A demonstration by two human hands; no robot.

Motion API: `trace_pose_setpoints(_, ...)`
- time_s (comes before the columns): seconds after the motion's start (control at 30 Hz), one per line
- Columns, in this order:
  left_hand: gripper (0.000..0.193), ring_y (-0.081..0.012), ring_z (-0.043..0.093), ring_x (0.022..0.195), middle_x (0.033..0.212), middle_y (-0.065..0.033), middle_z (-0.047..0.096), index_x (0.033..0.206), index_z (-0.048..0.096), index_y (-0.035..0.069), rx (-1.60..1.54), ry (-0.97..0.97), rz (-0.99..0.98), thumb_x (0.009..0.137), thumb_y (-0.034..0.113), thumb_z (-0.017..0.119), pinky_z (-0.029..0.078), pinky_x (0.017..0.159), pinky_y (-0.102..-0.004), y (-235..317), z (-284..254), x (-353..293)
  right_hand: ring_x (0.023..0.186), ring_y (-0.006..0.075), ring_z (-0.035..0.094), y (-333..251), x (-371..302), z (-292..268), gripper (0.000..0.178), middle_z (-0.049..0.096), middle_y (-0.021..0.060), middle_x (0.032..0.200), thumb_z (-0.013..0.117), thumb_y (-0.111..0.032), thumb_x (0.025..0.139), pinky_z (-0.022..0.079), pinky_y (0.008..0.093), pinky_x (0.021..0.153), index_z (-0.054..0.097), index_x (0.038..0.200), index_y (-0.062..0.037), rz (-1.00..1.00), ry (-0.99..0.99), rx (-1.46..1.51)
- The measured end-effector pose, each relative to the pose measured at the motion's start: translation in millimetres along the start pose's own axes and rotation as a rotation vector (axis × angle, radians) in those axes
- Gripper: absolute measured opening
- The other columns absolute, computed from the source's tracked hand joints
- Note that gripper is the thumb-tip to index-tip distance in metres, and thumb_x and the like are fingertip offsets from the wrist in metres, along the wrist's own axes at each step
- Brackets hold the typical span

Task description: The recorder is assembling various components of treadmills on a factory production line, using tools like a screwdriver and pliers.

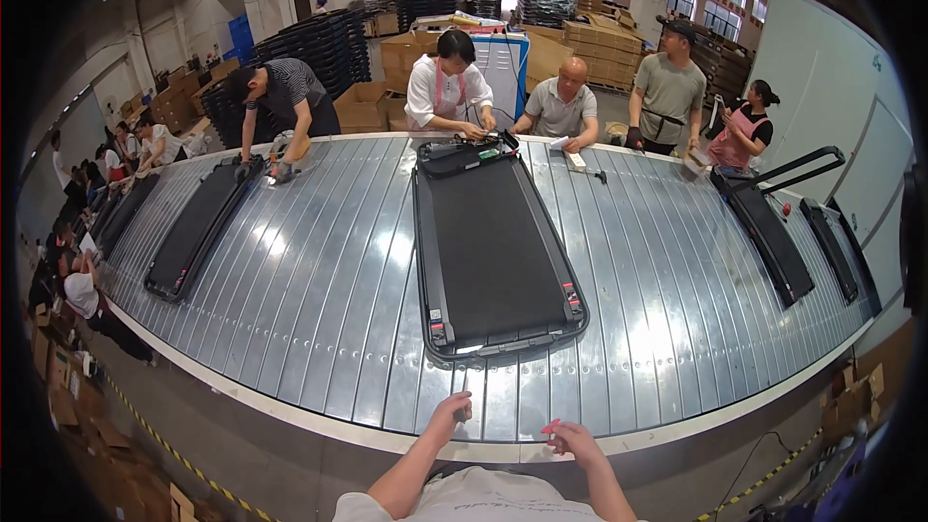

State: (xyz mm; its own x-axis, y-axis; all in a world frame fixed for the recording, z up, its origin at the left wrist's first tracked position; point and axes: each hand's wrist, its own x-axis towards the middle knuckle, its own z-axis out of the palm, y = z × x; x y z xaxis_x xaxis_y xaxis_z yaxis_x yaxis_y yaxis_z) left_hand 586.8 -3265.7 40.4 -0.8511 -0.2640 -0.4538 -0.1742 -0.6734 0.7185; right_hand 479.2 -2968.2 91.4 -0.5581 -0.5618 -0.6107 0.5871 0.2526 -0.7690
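Straight ahead on the metal slat table lies a black treadmill [493,251], its near end facing me and the cover off its far end, where electronics show. Just short of its near edge is my left hand [450,416], its fingers curled round something small and dark that I cannot make out. To the right, over the table's near rim, my right hand [574,441] pinches a small red object [551,427] whose kind is too small to tell. Neither hand touches the treadmill.
Across the table [319,300], a person in a white top [450,92] works at the treadmill's far end. Other people stand along the far side. More treadmills [198,232] lie to the left, and one with a raised handrail frame [773,242] lies to the right. Cartons [599,48] are stacked behind.
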Motion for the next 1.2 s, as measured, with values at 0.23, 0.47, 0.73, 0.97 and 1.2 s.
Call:
trace_pose_setpoints(0.23, 0.044, -0.0166, 0.056, 0.079, 0.086, -0.0066, 0.057, 0.122, 0.047, -0.007, -0.078, -0.043, -0.051, 0.083, 0.010, 0.057, 0.044, 0.076, -0.0287, 17.9, -34.5, 29.6, 0.060, 0.0145, 0.053, -24.4, 51.0, 71.3, 0.016, 0.054, 0.0040, 0.069, 0.053, -0.017, 0.087, 0.048, 0.0296, 0.063, 0.056, 0.082, -0.0018, 0.007, -0.048, 0.099)
trace_pose_setpoints(0.47, 0.046, -0.0161, 0.056, 0.077, 0.085, -0.0061, 0.058, 0.123, 0.048, -0.006, -0.082, -0.120, -0.103, 0.081, 0.008, 0.060, 0.045, 0.076, -0.0287, 36.8, -67.3, 75.0, 0.056, 0.0118, 0.046, -36.6, 78.1, 107.8, 0.015, 0.045, 0.0000, 0.062, 0.052, -0.017, 0.088, 0.047, 0.0301, 0.064, 0.054, 0.083, -0.0029, 0.038, -0.017, 0.183)
trace_pose_setpoints(0.73, 0.043, -0.0128, 0.055, 0.071, 0.079, -0.0004, 0.055, 0.119, 0.053, -0.003, 0.065, -0.142, -0.092, 0.077, 0.002, 0.065, 0.046, 0.071, -0.0273, 58.9, -95.0, 128.6, 0.053, 0.0098, 0.039, -18.9, 89.5, 131.8, 0.016, 0.038, -0.0033, 0.058, 0.049, -0.017, 0.091, 0.046, 0.0310, 0.065, 0.051, 0.081, -0.0056, 0.106, 0.043, 0.372)
trace_pose_setpoints(0.97, 0.047, -0.0128, 0.054, 0.075, 0.087, -0.0013, 0.053, 0.121, 0.053, 0.001, 0.049, -0.136, -0.064, 0.075, -0.002, 0.062, 0.045, 0.071, -0.0262, 61.4, -77.0, 145.9, 0.054, 0.0111, 0.039, -0.3, 87.7, 114.5, 0.019, 0.037, -0.0027, 0.058, 0.046, -0.021, 0.091, 0.046, 0.0324, 0.068, 0.050, 0.079, -0.0072, 0.043, -0.026, 0.564)
trace_pose_setpoints(1.2, 0.049, -0.0161, 0.054, 0.072, 0.091, -0.0068, 0.054, 0.125, 0.048, 0.001, -0.139, -0.082, -0.020, 0.077, -0.003, 0.057, 0.047, 0.070, -0.0337, 32.9, -50.2, 109.5, 0.052, 0.0133, 0.038, 17.9, 63.8, 87.8, 0.018, 0.037, -0.0017, 0.056, 0.048, -0.023, 0.089, 0.043, 0.0327, 0.067, 0.054, 0.086, -0.0068, 0.049, -0.055, 0.790)
